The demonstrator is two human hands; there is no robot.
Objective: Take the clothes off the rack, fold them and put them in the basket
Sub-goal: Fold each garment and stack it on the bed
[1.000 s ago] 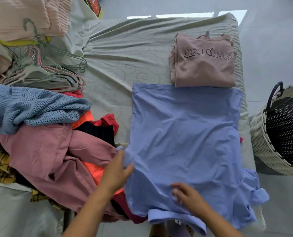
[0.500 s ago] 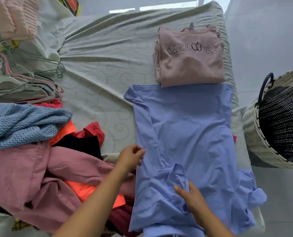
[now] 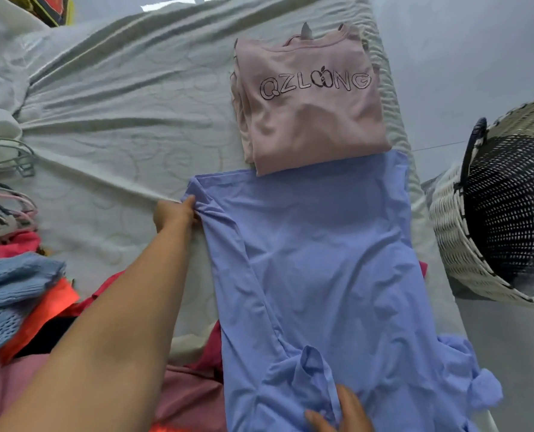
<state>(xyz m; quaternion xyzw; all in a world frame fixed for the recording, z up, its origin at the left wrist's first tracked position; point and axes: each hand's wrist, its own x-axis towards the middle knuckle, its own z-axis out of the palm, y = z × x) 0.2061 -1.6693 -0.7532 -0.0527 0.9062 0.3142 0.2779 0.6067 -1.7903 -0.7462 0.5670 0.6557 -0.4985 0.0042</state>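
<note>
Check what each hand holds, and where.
Left hand pinches the blue shirt at its far left folded edge; right hand presses its near end.

A single head-worn wide-angle view looks forward and steeply down onto a bed (image 3: pixel 119 120), close enough that the person's forearm fills the lower left of the frame. Frame edges bow with lens distortion. A woven basket (image 3: pixel 452 232) sits cut off at the right edge, on the floor.
</note>
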